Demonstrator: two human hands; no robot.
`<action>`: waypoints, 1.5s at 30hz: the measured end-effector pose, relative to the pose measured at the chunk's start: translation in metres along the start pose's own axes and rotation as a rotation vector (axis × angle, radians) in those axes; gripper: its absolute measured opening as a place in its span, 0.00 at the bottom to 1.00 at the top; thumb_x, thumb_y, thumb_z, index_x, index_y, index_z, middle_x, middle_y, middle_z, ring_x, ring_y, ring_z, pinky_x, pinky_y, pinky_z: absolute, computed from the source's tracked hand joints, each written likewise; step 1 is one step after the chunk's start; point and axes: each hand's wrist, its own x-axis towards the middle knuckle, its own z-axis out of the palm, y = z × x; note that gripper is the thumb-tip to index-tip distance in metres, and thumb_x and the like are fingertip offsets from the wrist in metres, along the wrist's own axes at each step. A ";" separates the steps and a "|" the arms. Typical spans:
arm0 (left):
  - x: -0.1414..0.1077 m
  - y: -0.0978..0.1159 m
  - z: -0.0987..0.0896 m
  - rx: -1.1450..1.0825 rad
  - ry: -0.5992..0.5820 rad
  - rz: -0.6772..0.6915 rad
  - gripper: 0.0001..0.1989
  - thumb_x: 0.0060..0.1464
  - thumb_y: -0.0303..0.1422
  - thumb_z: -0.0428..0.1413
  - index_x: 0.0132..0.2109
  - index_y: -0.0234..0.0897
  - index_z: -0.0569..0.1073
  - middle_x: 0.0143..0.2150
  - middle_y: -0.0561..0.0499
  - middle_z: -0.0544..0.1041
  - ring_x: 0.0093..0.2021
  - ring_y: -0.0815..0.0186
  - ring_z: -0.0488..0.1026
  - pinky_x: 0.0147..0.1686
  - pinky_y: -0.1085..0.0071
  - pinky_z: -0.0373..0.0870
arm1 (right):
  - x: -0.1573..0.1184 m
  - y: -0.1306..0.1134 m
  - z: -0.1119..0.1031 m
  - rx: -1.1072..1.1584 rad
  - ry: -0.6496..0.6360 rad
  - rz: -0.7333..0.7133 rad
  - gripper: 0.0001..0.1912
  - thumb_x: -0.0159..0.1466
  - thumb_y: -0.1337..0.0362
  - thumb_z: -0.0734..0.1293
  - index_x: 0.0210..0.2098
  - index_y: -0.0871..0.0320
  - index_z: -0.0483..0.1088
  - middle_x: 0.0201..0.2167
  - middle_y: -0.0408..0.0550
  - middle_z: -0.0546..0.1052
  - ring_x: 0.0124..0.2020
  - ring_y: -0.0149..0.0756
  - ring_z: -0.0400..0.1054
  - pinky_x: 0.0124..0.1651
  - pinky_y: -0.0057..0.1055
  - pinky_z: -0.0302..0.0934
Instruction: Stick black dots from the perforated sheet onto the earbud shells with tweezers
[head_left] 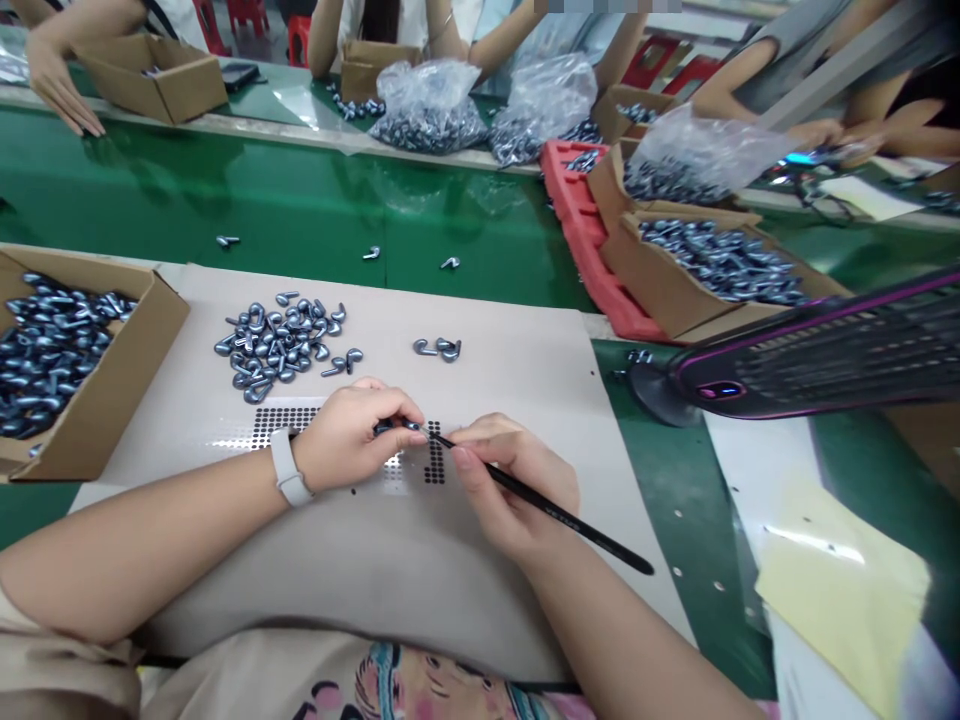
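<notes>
The person's left hand, with a white smartwatch on the wrist, pinches a small dark metal piece between thumb and forefinger. The fingers of the right hand are closed around a slender black tool, whose fine tip touches that piece. Both hands hover just above a perforated metal sheet, which lies near the front of a beige board and is partly covered by them.

On the board, just beyond the hands, lies a loose pile of curved metal pieces, with a small cluster to its right. A cardboard box of the same pieces sits at the bench's left edge. Three stray pieces lie on the green bench surface.

At the right, a black fan with purple trim blocks part of the view. Beyond it are a red tray and a full carton. Co-workers' hands work across the far bench.
</notes>
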 end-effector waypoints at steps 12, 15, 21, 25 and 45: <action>0.000 0.001 -0.002 -0.010 -0.018 -0.006 0.07 0.61 0.36 0.58 0.37 0.37 0.76 0.32 0.50 0.80 0.33 0.65 0.75 0.39 0.68 0.71 | 0.001 0.000 -0.001 0.035 0.027 0.018 0.09 0.61 0.76 0.65 0.32 0.55 0.67 0.27 0.46 0.78 0.27 0.35 0.71 0.30 0.34 0.67; 0.000 0.001 -0.002 -0.011 -0.019 -0.003 0.07 0.61 0.36 0.58 0.37 0.37 0.76 0.32 0.50 0.80 0.33 0.65 0.75 0.39 0.67 0.71 | 0.001 -0.001 0.000 0.027 0.021 0.013 0.10 0.61 0.76 0.65 0.33 0.54 0.68 0.27 0.46 0.78 0.27 0.35 0.71 0.30 0.34 0.67; 0.000 0.001 -0.001 -0.023 -0.021 0.019 0.08 0.61 0.36 0.58 0.38 0.36 0.76 0.33 0.49 0.81 0.33 0.65 0.75 0.40 0.67 0.71 | 0.000 -0.004 -0.001 0.033 0.049 0.037 0.10 0.60 0.76 0.65 0.32 0.54 0.68 0.27 0.46 0.77 0.27 0.35 0.70 0.31 0.35 0.66; 0.000 0.000 -0.002 -0.025 -0.018 0.021 0.09 0.61 0.37 0.58 0.38 0.36 0.76 0.34 0.49 0.82 0.35 0.64 0.76 0.40 0.67 0.71 | 0.000 -0.003 -0.001 0.068 0.045 0.025 0.10 0.60 0.77 0.65 0.33 0.55 0.68 0.28 0.47 0.77 0.28 0.35 0.71 0.31 0.35 0.67; 0.000 0.000 -0.002 -0.042 -0.054 0.020 0.08 0.62 0.37 0.57 0.39 0.37 0.76 0.35 0.49 0.82 0.34 0.66 0.77 0.40 0.67 0.72 | -0.001 0.000 0.002 0.106 0.078 0.044 0.08 0.63 0.74 0.65 0.33 0.55 0.67 0.28 0.46 0.77 0.28 0.34 0.71 0.31 0.35 0.67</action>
